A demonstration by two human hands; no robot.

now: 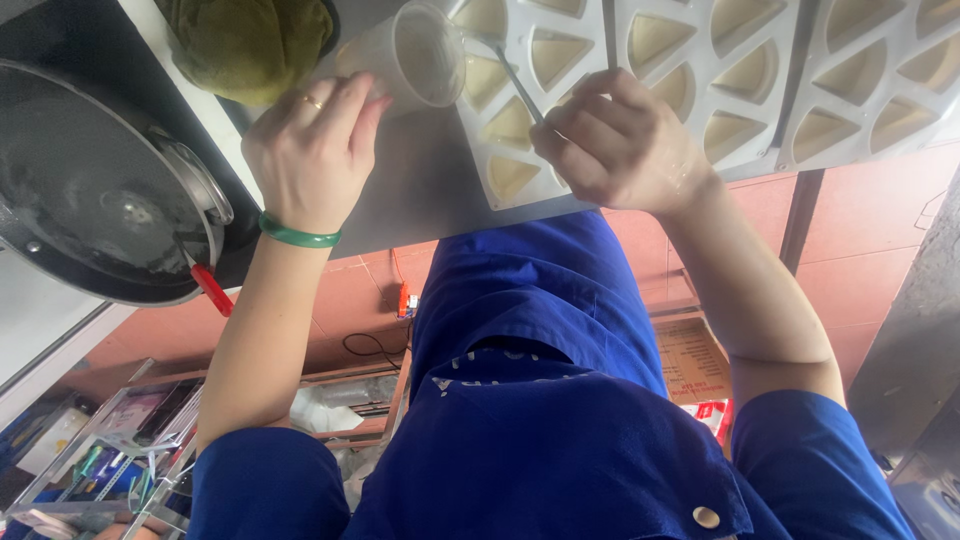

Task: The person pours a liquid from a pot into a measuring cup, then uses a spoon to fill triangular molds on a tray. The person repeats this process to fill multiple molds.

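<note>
**Cup tipped, spoon working at the moulds**

Nearest, the left hand (305, 150) wraps the clear plastic cup (420, 55) — light, thin-walled, best gripped round its side. The right hand (615, 140) is clenched on a slim spoon (520, 85). Beyond the fingertips, the white mould tray (700, 100) looks floppy, its pockets already filled.

dark wok (100, 200), wet inside, red-tipped handle | green cloth (250, 40) behind it on steel counter (420, 190) | cardboard box (690, 360) on red tiled floor (340, 300) | wire rack (110, 450) lower left
</note>
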